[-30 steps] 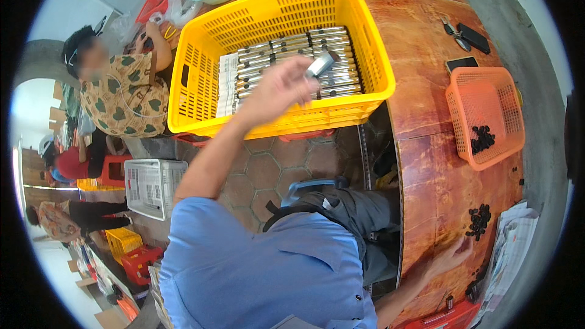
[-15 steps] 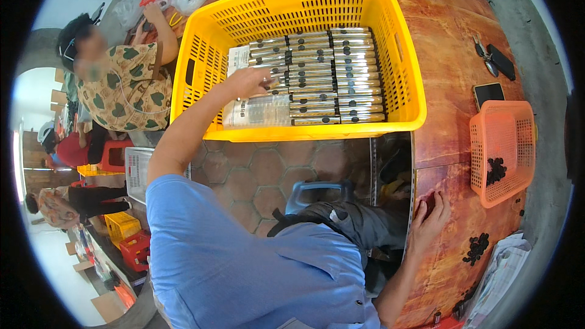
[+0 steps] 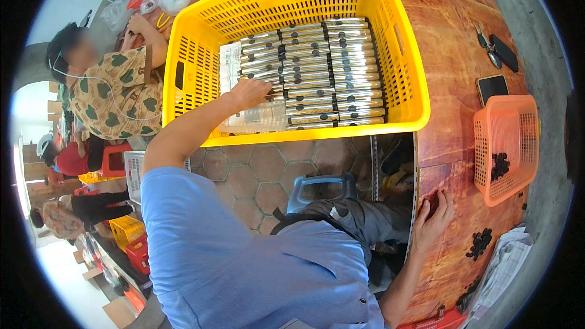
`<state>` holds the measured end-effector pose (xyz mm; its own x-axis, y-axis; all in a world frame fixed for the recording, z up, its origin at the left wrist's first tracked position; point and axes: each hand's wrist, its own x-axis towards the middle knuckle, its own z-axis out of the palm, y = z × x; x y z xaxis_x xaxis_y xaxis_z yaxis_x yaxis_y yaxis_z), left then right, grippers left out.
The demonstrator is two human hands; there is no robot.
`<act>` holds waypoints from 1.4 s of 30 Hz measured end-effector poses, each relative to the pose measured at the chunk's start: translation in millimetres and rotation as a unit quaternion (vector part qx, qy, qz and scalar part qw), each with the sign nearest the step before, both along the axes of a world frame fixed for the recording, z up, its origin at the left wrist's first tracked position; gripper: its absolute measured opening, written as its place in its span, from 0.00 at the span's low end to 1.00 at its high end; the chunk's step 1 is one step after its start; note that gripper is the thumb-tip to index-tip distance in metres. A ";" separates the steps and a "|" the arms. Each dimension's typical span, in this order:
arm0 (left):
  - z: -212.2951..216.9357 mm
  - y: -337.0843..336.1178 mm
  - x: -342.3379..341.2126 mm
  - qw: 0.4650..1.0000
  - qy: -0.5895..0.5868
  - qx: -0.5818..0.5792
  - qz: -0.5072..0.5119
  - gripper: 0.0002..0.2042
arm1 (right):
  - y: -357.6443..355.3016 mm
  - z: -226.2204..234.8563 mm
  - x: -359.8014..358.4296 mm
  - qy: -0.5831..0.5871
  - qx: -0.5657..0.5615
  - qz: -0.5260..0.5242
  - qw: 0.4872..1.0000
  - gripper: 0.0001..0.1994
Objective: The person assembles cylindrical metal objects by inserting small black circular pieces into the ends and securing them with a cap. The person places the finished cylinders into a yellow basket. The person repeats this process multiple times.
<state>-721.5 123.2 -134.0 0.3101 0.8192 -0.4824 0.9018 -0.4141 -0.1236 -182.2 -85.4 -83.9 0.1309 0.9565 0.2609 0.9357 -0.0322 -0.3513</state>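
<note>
My left hand (image 3: 251, 93) reaches into the large yellow crate (image 3: 292, 140), its fingers closed at the left column of silver tubes (image 3: 304, 79). A silver tube appears to stick out past the fingertips; the hand covers most of it. The tubes lie in three columns, each with a dark round spot. Beside and below the hand, a pale translucent sheet (image 3: 259, 119) covers the crate's lower left part. My right hand (image 3: 434, 218) rests on the wooden table's edge, thumb and fingers apart, a dark reddish patch between them. I cannot make out any held thing there.
An orange basket (image 3: 525, 146) with small black pieces (image 3: 499, 166) stands at the right, below a phone (image 3: 492, 89) and keys (image 3: 489, 49). More black pieces (image 3: 479, 244) lie near papers (image 3: 501, 274). A co-worker (image 3: 113, 82) sits at the left. A blue stool (image 3: 323, 187) is below the crate.
My left hand has shifted slightly toward me along the left column of tubes, closer to the translucent sheet. The view has shifted a little. My right hand stays at the table edge.
</note>
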 end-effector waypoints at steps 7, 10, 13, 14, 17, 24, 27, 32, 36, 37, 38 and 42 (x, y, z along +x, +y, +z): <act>-7.5 -5.4 -10.4 0.996 -0.014 -0.057 0.062 0.17 | 0.5 0.7 -1.9 0.008 0.000 -0.002 1.000 0.18; -3.4 -5.2 -6.3 0.997 -0.022 -0.050 0.063 0.16 | 0.3 3.2 -3.5 0.002 -0.004 -0.007 1.000 0.18; -0.7 -3.2 -3.1 0.997 -0.021 -0.047 0.049 0.15 | 0.4 5.5 -4.5 0.002 -0.005 -0.006 1.000 0.18; -10.0 -5.3 -10.5 0.998 -0.023 -0.034 0.037 0.15 | 1.1 5.1 -4.1 0.004 -0.005 -0.003 1.000 0.18; -11.7 -2.6 -18.7 0.998 -0.029 -0.032 0.038 0.14 | 0.8 1.9 -2.2 0.005 -0.003 -0.001 1.000 0.18; -12.7 -7.4 -31.2 0.991 -0.078 -0.029 0.107 0.13 | 0.2 2.7 -3.9 0.021 0.004 -0.003 1.000 0.18; -10.7 -11.9 -26.9 0.988 -0.079 -0.040 0.124 0.13 | 0.4 3.7 -4.7 0.011 -0.002 -0.011 1.000 0.18; -11.8 -11.4 -25.3 0.993 -0.061 -0.022 0.102 0.15 | 0.1 1.4 -3.7 0.025 0.005 -0.011 1.000 0.18; 5.8 -12.9 -23.7 0.977 -0.053 -0.019 0.206 0.21 | 0.3 3.5 -5.8 0.033 0.004 -0.014 0.999 0.17; 2.3 -9.1 -31.9 0.960 -0.067 -0.044 0.267 0.23 | 0.0 2.9 -5.2 0.035 0.007 -0.014 0.999 0.17; -7.2 -4.4 -48.5 0.939 -0.080 -0.068 0.329 0.25 | 0.0 1.3 -3.9 0.037 0.009 -0.012 0.999 0.17; -41.8 -8.7 -90.1 0.857 -0.154 -0.074 0.486 0.30 | 0.3 -0.6 -3.4 0.028 0.009 -0.010 1.000 0.17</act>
<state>-811.6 114.6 -175.7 -0.3528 0.7004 -0.6205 0.8104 0.5603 0.1716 -185.6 -85.1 -84.5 0.1641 0.9491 0.2688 0.9138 -0.0437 -0.4037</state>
